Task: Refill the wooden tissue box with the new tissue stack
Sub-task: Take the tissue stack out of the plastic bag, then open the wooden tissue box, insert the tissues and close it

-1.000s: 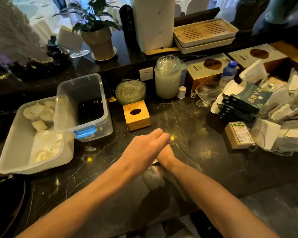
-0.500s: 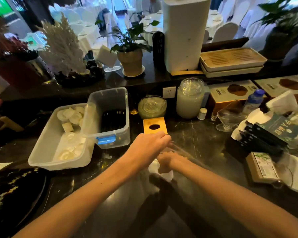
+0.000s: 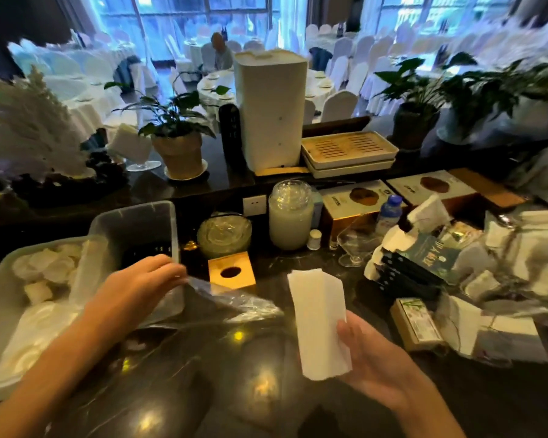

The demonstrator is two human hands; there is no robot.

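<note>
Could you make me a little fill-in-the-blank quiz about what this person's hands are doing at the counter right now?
1. The right hand holds a stack of white ____.
2. The left hand pinches a clear plastic ____.
3. The wooden box stands on the counter between the two hands, with a ____ hole in its top.
4. Behind the wooden box stands a glass jar filled with something ____ in colour.

Missing words: tissues; wrapper; round; white

Cool blue daylight pours through the far windows (image 3: 203, 14), leaving the near scene dim. Small warm glare spots dot the glossy dark tabletop (image 3: 203, 390). Motion blur softens the whole frame, and wide-angle distortion bends the edges.
</note>
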